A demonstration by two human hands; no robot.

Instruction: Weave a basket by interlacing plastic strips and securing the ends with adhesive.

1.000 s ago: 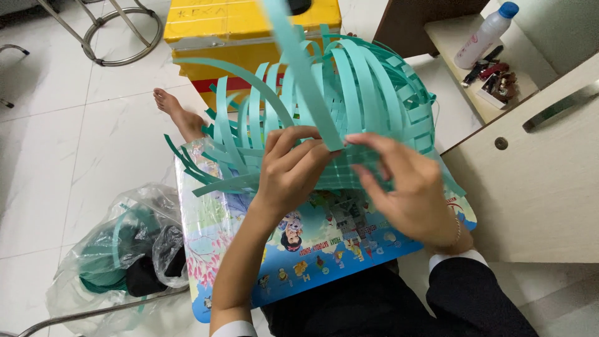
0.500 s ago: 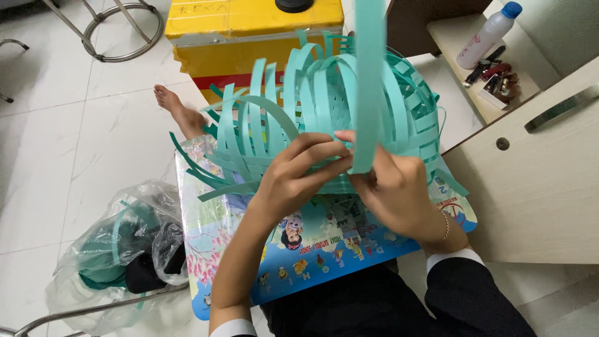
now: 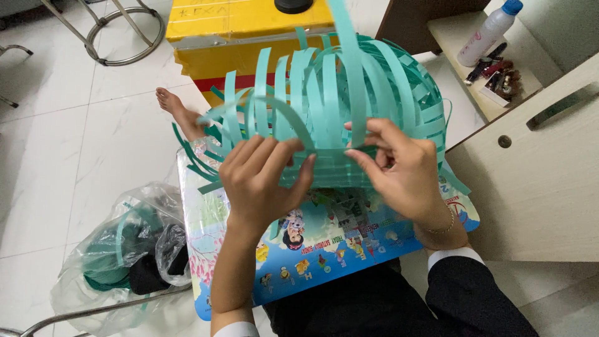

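Note:
A half-woven basket of teal plastic strips (image 3: 331,100) stands on a colourful picture board (image 3: 340,240) across my lap. Many loose strips rise and curve over its top. My left hand (image 3: 262,178) presses against the basket's near wall, fingers curled over the woven band. My right hand (image 3: 399,168) pinches one long upright teal strip (image 3: 352,68) near the rim, thumb and fingers closed on it. A thin bracelet circles my right wrist.
A yellow box (image 3: 243,25) with a red stripe sits behind the basket, a bare foot (image 3: 178,109) beside it. A clear plastic bag (image 3: 118,249) of teal strips lies left on the white tile floor. A pale cabinet (image 3: 536,187) stands right, with a bottle (image 3: 486,31) on a shelf.
My hands have drawn closer on the basket's near wall. The long strip in my right hand swung from a left lean to nearly upright. The basket has turned a little.

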